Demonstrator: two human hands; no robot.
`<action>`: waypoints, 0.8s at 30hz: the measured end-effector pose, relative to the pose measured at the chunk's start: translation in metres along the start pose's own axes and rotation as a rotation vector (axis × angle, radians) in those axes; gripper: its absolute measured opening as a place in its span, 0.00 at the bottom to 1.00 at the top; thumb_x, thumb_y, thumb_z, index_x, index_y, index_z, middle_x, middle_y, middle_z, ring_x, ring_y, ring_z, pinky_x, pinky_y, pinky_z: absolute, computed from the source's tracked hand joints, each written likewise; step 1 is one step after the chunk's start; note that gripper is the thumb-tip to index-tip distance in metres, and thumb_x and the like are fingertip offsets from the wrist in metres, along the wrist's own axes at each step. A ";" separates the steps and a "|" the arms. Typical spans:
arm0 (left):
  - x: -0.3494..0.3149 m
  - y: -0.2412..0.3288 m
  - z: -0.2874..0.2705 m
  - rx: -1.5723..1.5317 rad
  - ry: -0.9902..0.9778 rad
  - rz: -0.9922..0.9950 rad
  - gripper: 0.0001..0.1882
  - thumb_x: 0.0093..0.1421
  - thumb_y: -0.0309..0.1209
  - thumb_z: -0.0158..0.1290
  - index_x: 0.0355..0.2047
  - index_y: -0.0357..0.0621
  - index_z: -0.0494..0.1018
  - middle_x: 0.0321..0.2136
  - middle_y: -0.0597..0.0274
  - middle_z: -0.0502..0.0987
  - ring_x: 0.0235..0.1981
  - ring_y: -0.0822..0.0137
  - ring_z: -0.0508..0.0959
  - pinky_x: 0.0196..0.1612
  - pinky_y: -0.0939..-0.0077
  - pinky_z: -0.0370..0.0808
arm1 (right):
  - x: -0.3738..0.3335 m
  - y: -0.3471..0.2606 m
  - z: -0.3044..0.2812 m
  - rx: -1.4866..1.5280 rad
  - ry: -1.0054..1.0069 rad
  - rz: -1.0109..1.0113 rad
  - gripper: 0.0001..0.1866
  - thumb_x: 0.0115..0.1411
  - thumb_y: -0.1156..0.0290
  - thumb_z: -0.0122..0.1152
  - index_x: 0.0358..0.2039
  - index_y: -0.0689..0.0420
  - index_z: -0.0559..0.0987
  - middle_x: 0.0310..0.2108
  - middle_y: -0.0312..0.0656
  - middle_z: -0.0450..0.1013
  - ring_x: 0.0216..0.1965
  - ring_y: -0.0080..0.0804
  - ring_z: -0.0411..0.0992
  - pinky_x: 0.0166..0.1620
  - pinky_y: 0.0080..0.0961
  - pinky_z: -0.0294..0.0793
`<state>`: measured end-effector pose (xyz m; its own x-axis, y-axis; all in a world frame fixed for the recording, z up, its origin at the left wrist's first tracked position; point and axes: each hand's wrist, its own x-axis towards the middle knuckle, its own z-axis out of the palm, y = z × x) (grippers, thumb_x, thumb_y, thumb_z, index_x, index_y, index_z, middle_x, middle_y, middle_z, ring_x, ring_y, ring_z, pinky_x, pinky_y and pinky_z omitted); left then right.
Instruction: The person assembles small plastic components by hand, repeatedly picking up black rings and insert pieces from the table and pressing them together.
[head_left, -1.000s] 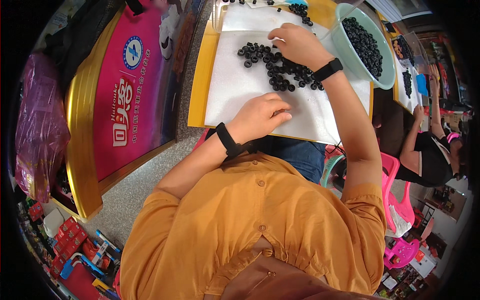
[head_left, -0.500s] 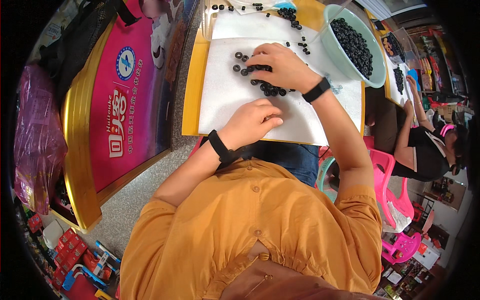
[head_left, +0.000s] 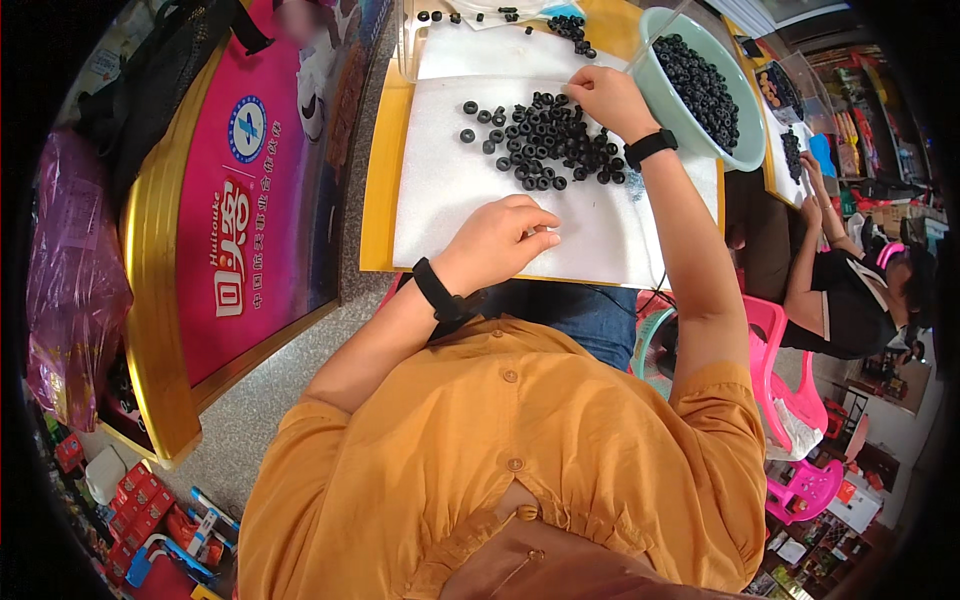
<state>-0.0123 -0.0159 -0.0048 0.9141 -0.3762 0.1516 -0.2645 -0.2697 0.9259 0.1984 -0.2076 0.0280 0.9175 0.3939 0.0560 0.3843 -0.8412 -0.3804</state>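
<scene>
Small black ring-shaped pieces (head_left: 540,145) with holes through them lie in a loose heap on a white foam sheet (head_left: 440,215). Above the heap's far right edge is my right hand (head_left: 612,100), its thumb and fingers pinched together. Whatever sits between those fingertips is too small to make out. My left hand (head_left: 500,238) rests on the sheet nearer to me, below the heap. Its fingers are loosely bent with the thumb apart, and no piece shows in it. Each wrist carries a black band.
A pale green basin (head_left: 755,150) full of black pieces stands right of the sheet. Beyond lie a clear plastic box (head_left: 408,50) and more black pieces (head_left: 570,28). Pink chairs (head_left: 765,350) stand at right, where another person (head_left: 850,300) works. A pink printed panel (head_left: 225,260) is at left.
My right hand has moved right and away from me, off the middle of the heap, uncovering many black pieces now spread more widely to the right. My left hand has barely moved.
</scene>
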 end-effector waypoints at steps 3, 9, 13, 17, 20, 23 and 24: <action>0.000 -0.003 0.001 -0.013 0.018 0.023 0.12 0.60 0.33 0.58 0.41 0.39 0.80 0.32 0.58 0.78 0.31 0.64 0.79 0.35 0.74 0.75 | 0.000 0.004 -0.002 -0.042 -0.009 -0.037 0.11 0.56 0.65 0.61 0.34 0.57 0.84 0.30 0.48 0.80 0.33 0.45 0.79 0.41 0.35 0.77; -0.001 -0.004 0.000 -0.029 0.005 0.012 0.12 0.61 0.34 0.58 0.41 0.39 0.80 0.32 0.57 0.78 0.31 0.65 0.79 0.35 0.74 0.75 | -0.010 -0.027 0.003 0.031 -0.018 -0.164 0.11 0.57 0.65 0.61 0.37 0.57 0.83 0.35 0.46 0.78 0.38 0.42 0.76 0.43 0.34 0.75; -0.001 -0.003 0.001 -0.033 0.014 0.025 0.13 0.61 0.34 0.58 0.41 0.39 0.80 0.32 0.57 0.77 0.30 0.65 0.78 0.35 0.75 0.75 | -0.004 -0.028 0.009 -0.076 -0.049 -0.227 0.11 0.59 0.64 0.60 0.37 0.56 0.84 0.38 0.47 0.77 0.41 0.45 0.76 0.47 0.37 0.74; -0.001 0.000 -0.001 -0.050 0.024 0.028 0.12 0.61 0.32 0.58 0.42 0.39 0.80 0.32 0.59 0.77 0.29 0.68 0.77 0.34 0.77 0.74 | -0.007 -0.029 0.011 -0.118 -0.025 -0.225 0.13 0.60 0.63 0.59 0.36 0.59 0.82 0.36 0.48 0.77 0.41 0.48 0.75 0.46 0.39 0.74; 0.000 0.004 -0.003 -0.187 0.086 -0.064 0.11 0.61 0.29 0.58 0.42 0.39 0.80 0.32 0.61 0.76 0.28 0.71 0.75 0.33 0.79 0.74 | -0.019 -0.034 0.006 0.017 0.009 -0.197 0.17 0.63 0.59 0.56 0.35 0.62 0.80 0.33 0.48 0.77 0.38 0.45 0.76 0.44 0.38 0.74; 0.002 0.005 -0.006 -0.182 0.223 0.002 0.13 0.61 0.27 0.59 0.46 0.40 0.78 0.35 0.63 0.76 0.27 0.76 0.73 0.31 0.82 0.72 | -0.059 -0.058 -0.008 0.734 -0.192 0.260 0.21 0.70 0.51 0.49 0.33 0.56 0.76 0.26 0.28 0.67 0.27 0.14 0.62 0.30 0.13 0.62; 0.000 0.008 -0.008 -0.250 0.341 -0.031 0.15 0.60 0.27 0.59 0.48 0.41 0.78 0.37 0.64 0.76 0.26 0.78 0.73 0.29 0.84 0.71 | -0.077 -0.072 -0.011 0.810 -0.221 0.248 0.20 0.70 0.51 0.49 0.33 0.56 0.76 0.26 0.28 0.67 0.27 0.14 0.62 0.29 0.13 0.61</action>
<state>-0.0115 -0.0112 0.0052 0.9809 -0.0449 0.1892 -0.1909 -0.0374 0.9809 0.1011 -0.1815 0.0617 0.8917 0.3681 -0.2635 -0.0918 -0.4229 -0.9015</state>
